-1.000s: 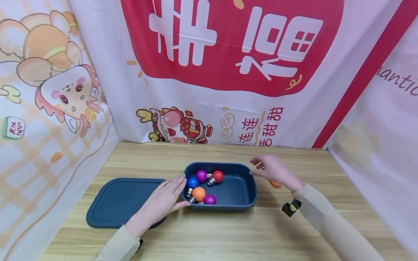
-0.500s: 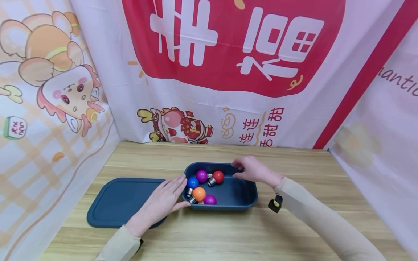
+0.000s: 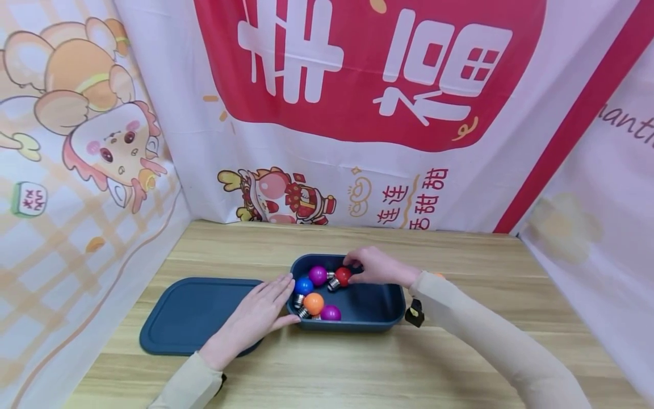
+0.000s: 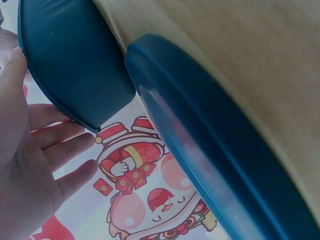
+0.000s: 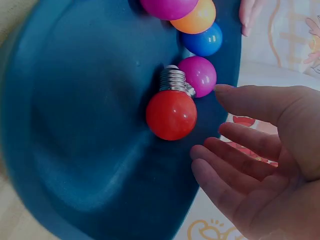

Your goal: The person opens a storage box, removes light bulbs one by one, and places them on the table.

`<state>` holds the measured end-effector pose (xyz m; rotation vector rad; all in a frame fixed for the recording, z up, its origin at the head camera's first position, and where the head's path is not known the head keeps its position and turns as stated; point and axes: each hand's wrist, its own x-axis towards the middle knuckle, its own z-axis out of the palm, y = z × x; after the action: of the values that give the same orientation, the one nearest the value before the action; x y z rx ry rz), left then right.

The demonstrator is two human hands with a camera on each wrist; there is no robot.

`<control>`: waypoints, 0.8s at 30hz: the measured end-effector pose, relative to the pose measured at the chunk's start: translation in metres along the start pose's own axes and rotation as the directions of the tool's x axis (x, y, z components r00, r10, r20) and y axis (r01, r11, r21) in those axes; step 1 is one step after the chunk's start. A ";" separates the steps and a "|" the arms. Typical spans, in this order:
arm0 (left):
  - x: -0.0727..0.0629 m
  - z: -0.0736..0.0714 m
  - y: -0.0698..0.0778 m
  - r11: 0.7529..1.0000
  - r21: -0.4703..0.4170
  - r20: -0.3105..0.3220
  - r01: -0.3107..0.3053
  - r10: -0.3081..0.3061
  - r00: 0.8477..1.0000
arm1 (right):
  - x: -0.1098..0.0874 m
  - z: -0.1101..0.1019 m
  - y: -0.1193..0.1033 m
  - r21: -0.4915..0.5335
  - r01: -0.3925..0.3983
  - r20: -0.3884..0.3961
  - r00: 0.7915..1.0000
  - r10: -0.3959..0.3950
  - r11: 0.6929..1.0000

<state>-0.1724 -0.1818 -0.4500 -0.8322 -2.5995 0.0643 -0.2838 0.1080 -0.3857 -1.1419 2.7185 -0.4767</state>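
Observation:
Inside a dark blue box (image 3: 372, 304) lie several light bulbs with metal screw bases. A red bulb (image 3: 343, 276) is closest to my right hand (image 3: 379, 267). In the right wrist view my fingers are spread around the near side of that red bulb (image 5: 171, 116), apart from it. A purple bulb (image 5: 200, 75) lies against its base. At the left end are a blue bulb (image 3: 304, 286), an orange bulb (image 3: 313, 304) and another purple bulb (image 3: 331, 313). My left hand (image 3: 254, 313) rests on the box's left rim with straight fingers.
A dark blue lid (image 3: 191, 318) lies flat left of the box, partly under my left forearm. An orange object (image 3: 439, 276) shows behind my right sleeve, mostly hidden. Printed cloth walls (image 3: 327, 142) enclose the wooden table (image 3: 337, 363) at the back and sides.
My right hand has moved left from beyond the box's right end, over the inside, to the red bulb. My left hand and the bulbs stay in place.

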 end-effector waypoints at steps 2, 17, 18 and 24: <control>0.000 0.000 0.000 1.000 -0.001 0.001 0.000 0.000 1.000 | 0.003 0.002 0.000 -0.003 0.010 0.012 1.000 -0.010 1.000; 0.002 -0.003 0.000 0.999 -0.038 0.022 0.008 -0.007 1.000 | 0.011 0.007 -0.003 -0.063 0.020 0.083 0.996 -0.015 0.998; 0.002 -0.003 0.000 0.999 -0.039 0.020 0.008 -0.007 1.000 | 0.011 0.007 -0.003 -0.077 0.013 0.084 0.996 -0.007 0.997; 0.002 -0.003 0.000 0.999 -0.045 0.027 0.010 -0.009 1.000 | 0.012 0.012 -0.005 -0.101 -0.036 0.113 0.992 0.048 0.994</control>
<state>-0.1725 -0.1809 -0.4463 -0.8404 -2.6389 0.0142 -0.2855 0.0931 -0.3950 -1.0962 2.6860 -0.2640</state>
